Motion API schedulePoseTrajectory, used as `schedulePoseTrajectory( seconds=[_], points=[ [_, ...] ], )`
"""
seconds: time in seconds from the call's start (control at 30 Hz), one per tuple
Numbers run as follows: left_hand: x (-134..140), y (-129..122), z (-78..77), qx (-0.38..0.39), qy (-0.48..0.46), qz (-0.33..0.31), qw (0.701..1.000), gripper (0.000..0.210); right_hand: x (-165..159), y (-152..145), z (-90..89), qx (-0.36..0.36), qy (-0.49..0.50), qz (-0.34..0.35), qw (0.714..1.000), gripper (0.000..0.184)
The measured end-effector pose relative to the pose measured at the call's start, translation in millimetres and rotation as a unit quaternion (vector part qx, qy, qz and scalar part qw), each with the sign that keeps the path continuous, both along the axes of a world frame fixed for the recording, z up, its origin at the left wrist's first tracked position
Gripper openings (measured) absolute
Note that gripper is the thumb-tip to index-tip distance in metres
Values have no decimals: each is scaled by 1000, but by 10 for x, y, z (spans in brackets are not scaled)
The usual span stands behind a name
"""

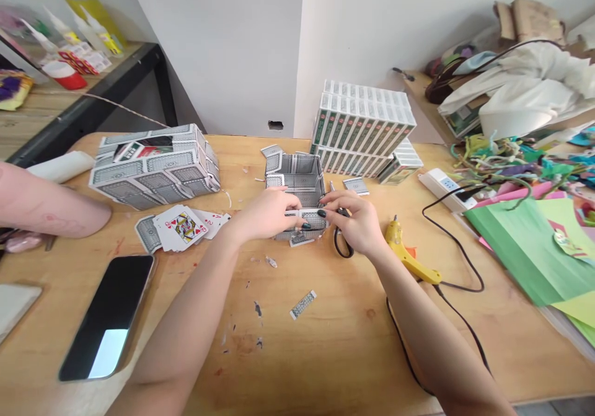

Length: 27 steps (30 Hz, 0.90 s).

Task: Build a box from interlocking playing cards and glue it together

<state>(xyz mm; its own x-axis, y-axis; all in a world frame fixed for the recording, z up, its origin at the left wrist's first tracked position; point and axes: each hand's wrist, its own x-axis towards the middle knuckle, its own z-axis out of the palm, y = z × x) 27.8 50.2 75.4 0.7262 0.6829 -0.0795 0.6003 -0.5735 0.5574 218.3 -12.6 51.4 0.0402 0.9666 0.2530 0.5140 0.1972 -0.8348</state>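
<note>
A small open-topped box made of playing cards stands in the middle of the table, its grey patterned card backs showing. My left hand grips its near wall from the left, thumb outside and fingers over the top edge. At the right end of that same wall, my right hand pinches the edge between thumb and fingers. Black-handled scissors lie partly under my right hand. A yellow glue gun rests to the right of it. One cut card strip lies nearer to me.
A larger card-covered box stands at left, behind loose playing cards and a phone. Stacked card packs stand at the back. At right are a power strip, the glue gun's cord and green paper.
</note>
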Motion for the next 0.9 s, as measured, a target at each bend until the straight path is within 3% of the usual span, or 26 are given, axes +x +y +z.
schedulePoseTrajectory(
  seconds=[0.27, 0.5, 0.73, 0.9],
  points=[
    [16, 37, -29, -17, -32, 9, 999, 26, 1, 28, -54, -28, 11, -19, 999, 9],
    [-13, 83, -93, -54, -23, 44, 997, 25, -27, -13, -199, -3, 19, -4, 1000, 7],
    [10, 61, -56, -66, -12, 59, 996, 27, -187, -97, -265, 80, -112, -18, 990, 19],
    [28, 30, -23, -71, -17, 66, 995, 26, -216, -95, -264, 67, -216, -7, 974, 26]
  ],
)
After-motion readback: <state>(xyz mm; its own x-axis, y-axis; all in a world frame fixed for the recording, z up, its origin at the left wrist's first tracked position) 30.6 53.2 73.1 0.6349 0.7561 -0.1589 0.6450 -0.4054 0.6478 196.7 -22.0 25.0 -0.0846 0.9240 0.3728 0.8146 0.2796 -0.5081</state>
